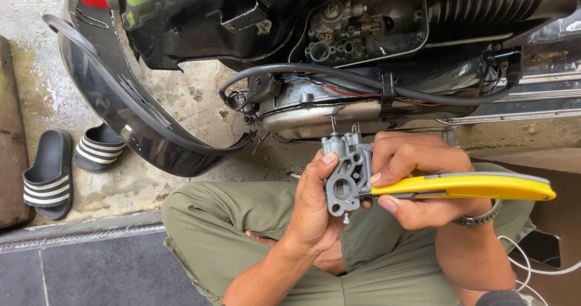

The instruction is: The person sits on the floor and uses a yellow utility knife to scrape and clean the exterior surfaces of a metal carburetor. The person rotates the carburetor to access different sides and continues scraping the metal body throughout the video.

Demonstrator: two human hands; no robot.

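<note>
Grey carburettor (346, 176), yellow-handled tool (466, 187), black-and-white striped slides (48, 174), olive trousers (242, 212)

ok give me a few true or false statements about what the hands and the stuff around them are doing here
1. The left hand holds a grey metal carburettor. True.
2. The right hand grips a red-handled tool. False: the tool's handle is yellow.
3. The tool's tip meets the carburettor. True.
4. A pair of striped sandals lies on the ground to the left. True.
5. The person wears blue jeans. False: the trousers are olive green.
6. The right wrist is bare. False: a wristband shows on it.
</note>
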